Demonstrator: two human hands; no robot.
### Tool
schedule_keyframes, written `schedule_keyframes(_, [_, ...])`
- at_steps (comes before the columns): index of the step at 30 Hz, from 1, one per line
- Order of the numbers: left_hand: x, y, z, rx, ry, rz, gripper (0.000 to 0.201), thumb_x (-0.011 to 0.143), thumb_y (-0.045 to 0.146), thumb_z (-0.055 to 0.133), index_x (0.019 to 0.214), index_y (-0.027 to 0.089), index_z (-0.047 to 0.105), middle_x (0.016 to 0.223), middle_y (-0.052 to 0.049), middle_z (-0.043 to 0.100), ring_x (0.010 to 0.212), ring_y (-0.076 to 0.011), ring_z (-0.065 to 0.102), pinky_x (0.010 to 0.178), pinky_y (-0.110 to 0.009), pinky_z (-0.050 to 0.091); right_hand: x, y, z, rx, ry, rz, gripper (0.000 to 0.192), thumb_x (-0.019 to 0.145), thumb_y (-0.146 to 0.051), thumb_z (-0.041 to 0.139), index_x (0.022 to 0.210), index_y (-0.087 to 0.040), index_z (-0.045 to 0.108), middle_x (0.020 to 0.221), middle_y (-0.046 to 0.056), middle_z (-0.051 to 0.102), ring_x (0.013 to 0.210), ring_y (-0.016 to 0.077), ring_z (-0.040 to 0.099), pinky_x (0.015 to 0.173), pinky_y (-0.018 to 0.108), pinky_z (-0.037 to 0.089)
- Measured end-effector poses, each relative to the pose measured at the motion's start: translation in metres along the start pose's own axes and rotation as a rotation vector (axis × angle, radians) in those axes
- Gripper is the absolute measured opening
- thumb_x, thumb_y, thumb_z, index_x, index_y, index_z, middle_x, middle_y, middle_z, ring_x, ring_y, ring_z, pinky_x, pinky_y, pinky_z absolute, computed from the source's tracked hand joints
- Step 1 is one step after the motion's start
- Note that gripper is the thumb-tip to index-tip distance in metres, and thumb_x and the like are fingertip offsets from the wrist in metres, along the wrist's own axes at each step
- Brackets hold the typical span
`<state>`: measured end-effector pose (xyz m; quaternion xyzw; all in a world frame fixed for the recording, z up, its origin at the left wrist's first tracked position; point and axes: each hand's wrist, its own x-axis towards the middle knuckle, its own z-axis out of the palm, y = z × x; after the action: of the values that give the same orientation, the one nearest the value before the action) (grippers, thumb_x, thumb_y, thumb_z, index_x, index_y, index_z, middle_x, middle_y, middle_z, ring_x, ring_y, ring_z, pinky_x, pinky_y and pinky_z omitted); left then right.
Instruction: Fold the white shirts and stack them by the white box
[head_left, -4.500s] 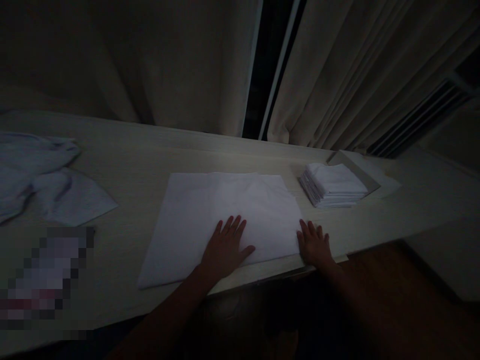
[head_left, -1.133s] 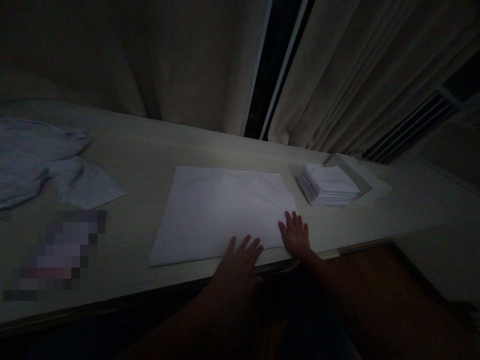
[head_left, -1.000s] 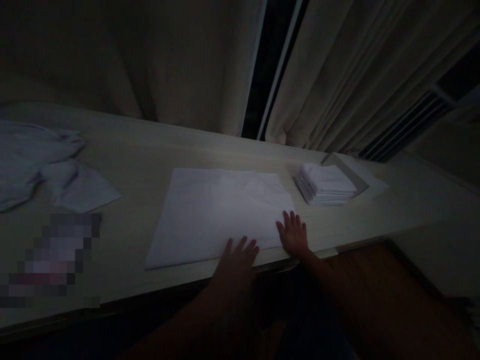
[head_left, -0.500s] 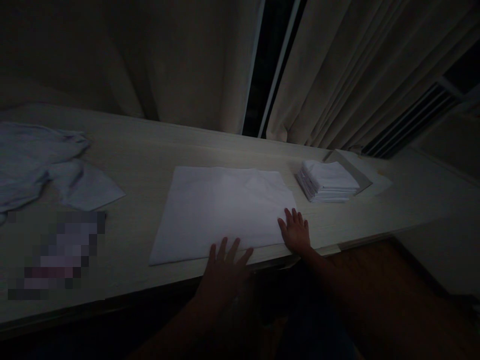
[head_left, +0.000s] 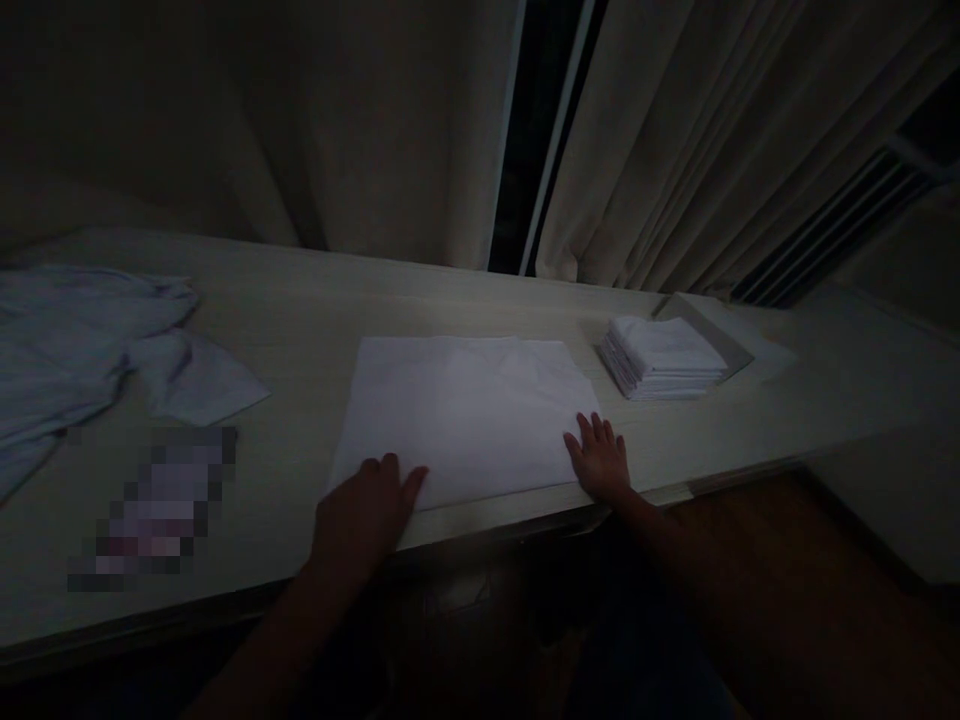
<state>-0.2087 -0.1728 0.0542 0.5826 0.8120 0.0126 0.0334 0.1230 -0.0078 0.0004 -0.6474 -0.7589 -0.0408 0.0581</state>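
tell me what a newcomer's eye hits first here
Probably the white cloth, flat in the dim picture's middle, with the left hand at its near left corner and the right hand at its near right. Next come the stack of folded cloths to its right and the rumpled cloth at the left edge.

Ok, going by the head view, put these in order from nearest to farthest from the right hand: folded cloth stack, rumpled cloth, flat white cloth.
From the right hand:
1. Flat white cloth: right at the hand, which lies over its near right corner.
2. Folded cloth stack: beyond the hand, slightly to its right.
3. Rumpled cloth: at the far left.
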Motion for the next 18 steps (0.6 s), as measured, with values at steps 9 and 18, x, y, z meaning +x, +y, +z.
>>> schedule_keyframes(9, [0.024, -0.056, -0.002, -0.106, -0.033, -0.283, 0.076, 0.087, 0.069, 0.022, 0.118, 0.007, 0.054, 0.112, -0.024, 0.062, 0.096, -0.0381, 0.063, 0.075, -0.046, 0.049, 0.001, -0.001, 0.001, 0.009, -0.015, 0.015, 0.073, 0.096, -0.067, 0.010, 0.155, -0.027, 0.021, 0.162, 0.009, 0.019, 0.147, 0.0317, 0.016, 0.115, 0.054, 0.015])
schedule_keyframes(18, [0.037, -0.073, -0.009, -0.375, -0.085, -0.239, 0.055, 0.086, 0.060, 0.037, 0.102, 0.014, 0.062, 0.103, -0.016, 0.068, 0.091, -0.0288, 0.065, 0.077, -0.037, 0.047, 0.001, 0.000, -0.001, 0.023, -0.031, 0.004, 0.072, 0.097, -0.066, 0.011, 0.156, -0.025, 0.021, 0.161, 0.011, 0.019, 0.147, 0.0321, 0.016, 0.114, 0.055, 0.015])
